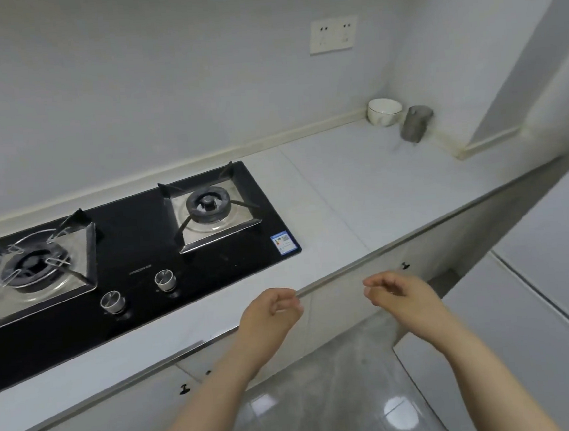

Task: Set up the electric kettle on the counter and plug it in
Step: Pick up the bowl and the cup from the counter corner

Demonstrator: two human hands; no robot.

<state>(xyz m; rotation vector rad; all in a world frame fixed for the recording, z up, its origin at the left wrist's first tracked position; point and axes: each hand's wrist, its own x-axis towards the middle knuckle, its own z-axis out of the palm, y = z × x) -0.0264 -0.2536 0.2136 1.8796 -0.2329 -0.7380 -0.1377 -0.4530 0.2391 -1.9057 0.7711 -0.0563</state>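
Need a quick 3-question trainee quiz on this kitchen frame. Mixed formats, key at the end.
1. True or false: the left hand grips a kettle.
2. Multiple choice: where is the wall socket?
A) on the wall above the counter, right of the gas hob
B) directly above the hob's left burner
C) below the counter edge
3. Fill in: in the far corner, beside the grey container, stands a white ____.

Key
1. False. Both it and the right hand hold nothing, and no kettle is in view.
2. A
3. bowl
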